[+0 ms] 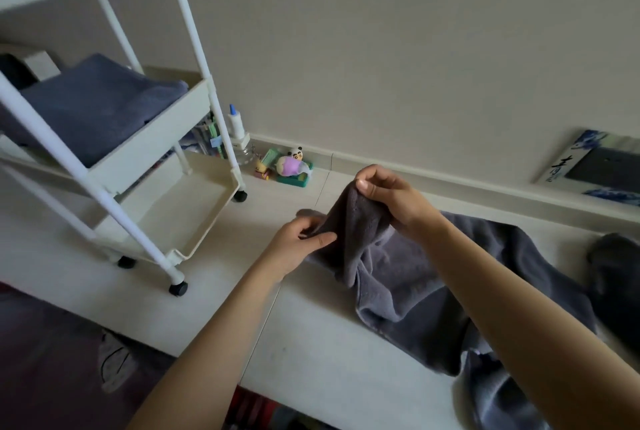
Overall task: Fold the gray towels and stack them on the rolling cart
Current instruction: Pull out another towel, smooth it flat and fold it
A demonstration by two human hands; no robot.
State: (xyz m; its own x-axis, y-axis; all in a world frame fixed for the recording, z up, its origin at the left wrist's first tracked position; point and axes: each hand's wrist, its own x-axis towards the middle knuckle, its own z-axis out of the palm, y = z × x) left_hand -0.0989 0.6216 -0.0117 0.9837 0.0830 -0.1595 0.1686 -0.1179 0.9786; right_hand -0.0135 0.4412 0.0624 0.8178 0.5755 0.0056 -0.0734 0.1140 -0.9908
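A crumpled gray towel [408, 277] lies on the white table [329, 353], partly lifted. My right hand [391, 199] pinches its raised edge between thumb and fingers. My left hand [298, 246] grips the same edge lower down and to the left. The white rolling cart [194, 107] stands on the table at the left. A folded gray towel [93, 107] lies in its middle tray. The bottom tray holds nothing. More gray cloth [616, 277] sits at the far right edge.
Small toys [292, 166], a glue bottle [235, 121] and a pen holder [211, 138] stand by the wall behind the cart. A framed picture [602, 166] leans on the wall at the right. A shoe [112, 363] lies on the dark floor below the table's front edge.
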